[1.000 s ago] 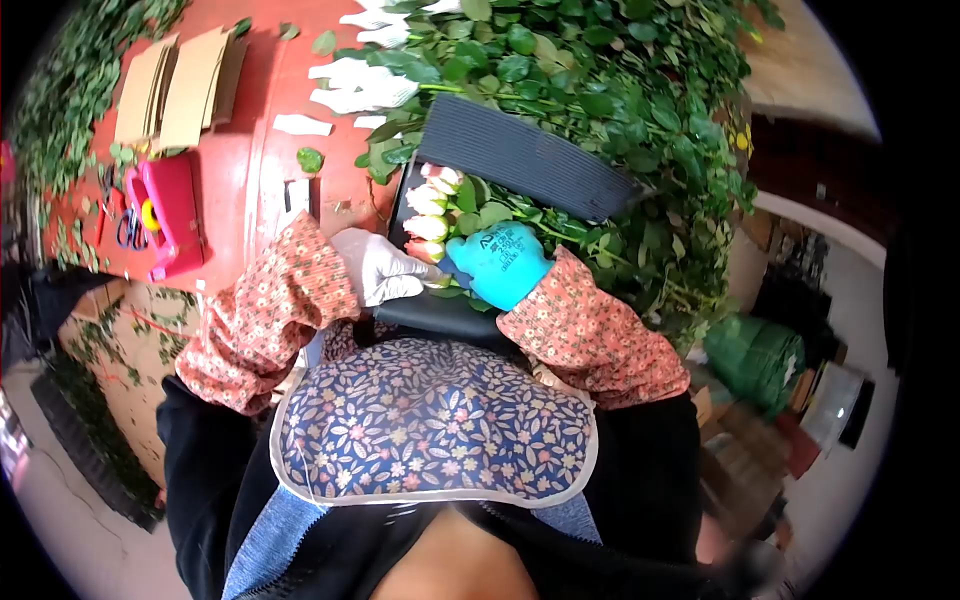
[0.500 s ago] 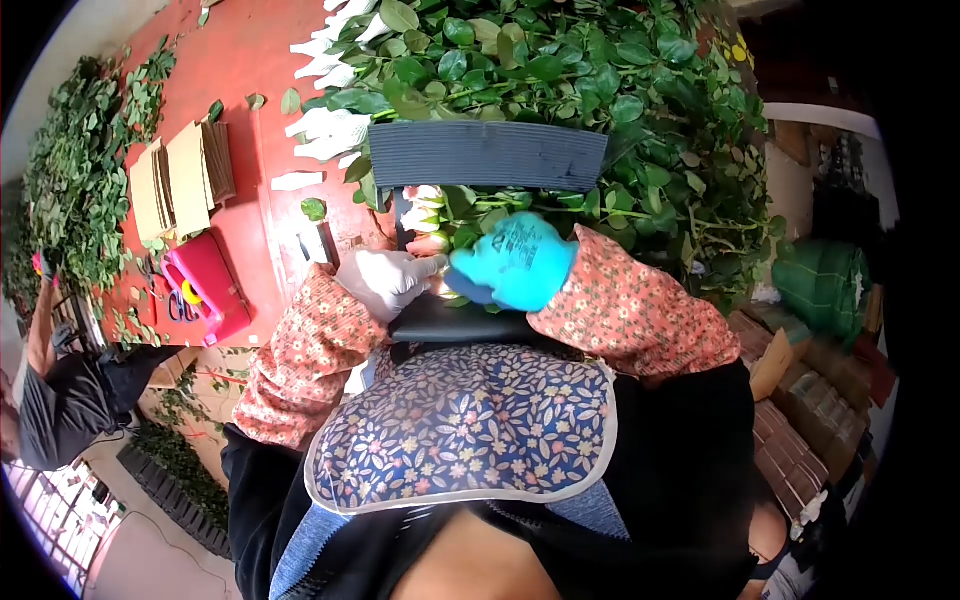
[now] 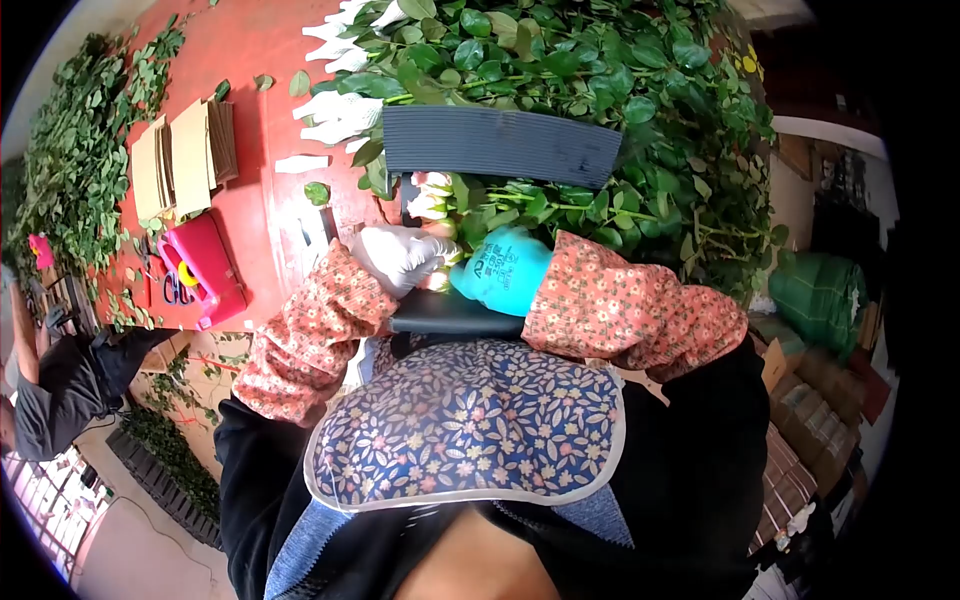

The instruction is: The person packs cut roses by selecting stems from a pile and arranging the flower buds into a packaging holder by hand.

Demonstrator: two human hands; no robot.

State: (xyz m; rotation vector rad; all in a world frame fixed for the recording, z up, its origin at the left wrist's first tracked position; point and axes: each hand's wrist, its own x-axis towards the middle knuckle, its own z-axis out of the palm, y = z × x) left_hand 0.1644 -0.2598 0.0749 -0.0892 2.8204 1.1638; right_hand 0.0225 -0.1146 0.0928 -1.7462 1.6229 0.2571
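Both white-gloved left hand point(image 3: 400, 260) and blue-gloved right hand point(image 3: 503, 270) close together, fingers bent in but too hidden to tell if pinching, just beside the pink roses point(image 3: 428, 207), with a grey board point(image 3: 500, 145) past the roses, then many leaves point(image 3: 640, 109), and brown cardboard point(image 3: 193, 168) off left on the red table point(image 3: 265, 150).

Got pale pink, creamy roses point(image 3: 429, 206) here, lying sideways, stacked in a kinda neat column just on the near side of the ridged dark flap point(image 3: 500, 145), by its left end. Pointing left bloom-first, trailing leafy green stems point(image 3: 545, 207) rightward along it. Partly covered lower down.
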